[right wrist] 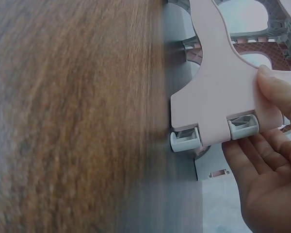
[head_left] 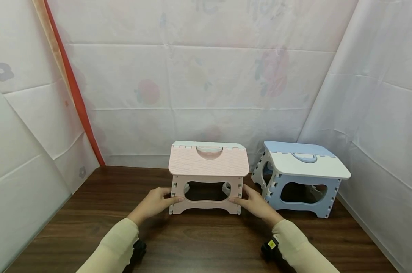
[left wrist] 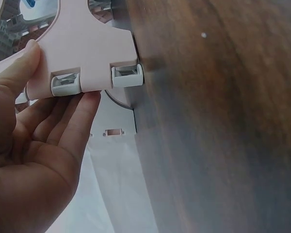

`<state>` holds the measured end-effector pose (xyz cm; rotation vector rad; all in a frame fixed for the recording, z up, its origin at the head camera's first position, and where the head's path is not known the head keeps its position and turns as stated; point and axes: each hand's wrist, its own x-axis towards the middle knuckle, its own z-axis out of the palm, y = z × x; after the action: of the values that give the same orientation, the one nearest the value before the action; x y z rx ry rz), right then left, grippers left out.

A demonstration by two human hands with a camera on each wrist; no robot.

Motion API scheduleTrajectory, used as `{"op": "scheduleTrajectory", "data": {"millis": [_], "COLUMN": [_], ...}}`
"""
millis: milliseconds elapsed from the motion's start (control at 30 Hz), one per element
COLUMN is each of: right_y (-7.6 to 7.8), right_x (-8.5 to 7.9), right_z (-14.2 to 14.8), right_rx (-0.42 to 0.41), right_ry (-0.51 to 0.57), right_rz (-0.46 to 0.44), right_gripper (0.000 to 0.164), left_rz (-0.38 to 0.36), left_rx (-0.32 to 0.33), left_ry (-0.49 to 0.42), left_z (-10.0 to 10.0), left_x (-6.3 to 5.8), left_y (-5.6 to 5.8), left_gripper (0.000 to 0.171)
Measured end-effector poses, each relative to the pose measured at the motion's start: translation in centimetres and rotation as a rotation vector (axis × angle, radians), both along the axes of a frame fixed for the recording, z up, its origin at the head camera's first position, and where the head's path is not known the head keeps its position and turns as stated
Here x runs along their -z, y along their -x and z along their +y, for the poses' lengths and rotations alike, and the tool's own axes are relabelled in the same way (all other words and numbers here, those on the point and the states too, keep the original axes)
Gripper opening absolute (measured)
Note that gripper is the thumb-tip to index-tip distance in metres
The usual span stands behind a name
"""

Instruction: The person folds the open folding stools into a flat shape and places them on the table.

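Note:
A pink and white folding step stool (head_left: 208,167) stands unfolded and upright on the dark wooden table, with a handle cutout in its top. My left hand (head_left: 154,204) grips its left front leg, thumb on the pink front panel and fingers round the side edge. On the opposite side my right hand (head_left: 255,204) holds the right front leg in the same way. Both wrist views show the thumbs on the pink panel (left wrist: 89,43) beside white hinge clips (right wrist: 243,126); parts of the fingers are hidden behind the leg edges.
A blue and white folding stool (head_left: 308,163) stands unfolded at the right, angled, close to my right hand. White printed cloth (head_left: 206,76) hangs behind and on both sides of the wooden table (head_left: 206,242). A red strip (head_left: 74,87) runs down the left corner.

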<state>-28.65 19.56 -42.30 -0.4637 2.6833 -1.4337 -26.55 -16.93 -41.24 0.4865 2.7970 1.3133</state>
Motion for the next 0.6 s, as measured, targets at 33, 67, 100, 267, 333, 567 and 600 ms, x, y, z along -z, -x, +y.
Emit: {"op": "scheduleTrajectory", "data": {"millis": [33,67,100,267,333,567,600], "right_y": [-0.01,-0.03,-0.03,-0.26,-0.28,-0.04,-0.01], "right_x": [-0.04,-0.07,-0.10,-0.33,-0.37,-0.25,-0.21], "right_z": [0.00,0.00,-0.01,-0.10,-0.10,0.03,0.05], "right_rx": [0.001,-0.001,-0.002,-0.007,-0.009,-0.016,-0.015], "right_ry": [0.001,0.002,0.006,0.030,0.032,0.028,0.028], "right_rz": [-0.003,-0.005,-0.008,-0.011,-0.007,-0.022,-0.027], "right_gripper": [0.090,0.091,0.092,0.088,0.087,0.090,0.091], "left_rz": [-0.001,0.003,0.008,0.019,0.019,0.014,0.017], "left_rx": [0.002,0.003,0.008,0.020,0.018,0.029,0.034], "left_ry": [-0.004,-0.007,-0.011,-0.014,-0.013,-0.011,-0.010], "left_z": [-0.01,-0.01,-0.03,-0.07,-0.06,-0.13,-0.16], "left_x": [0.00,0.00,-0.01,-0.02,0.04,0.12,0.09], "left_y": [0.01,0.00,-0.03,-0.11,-0.05,0.15,0.18], "left_gripper": [0.057,0.056,0.056,0.055,0.056,0.052,0.052]}}
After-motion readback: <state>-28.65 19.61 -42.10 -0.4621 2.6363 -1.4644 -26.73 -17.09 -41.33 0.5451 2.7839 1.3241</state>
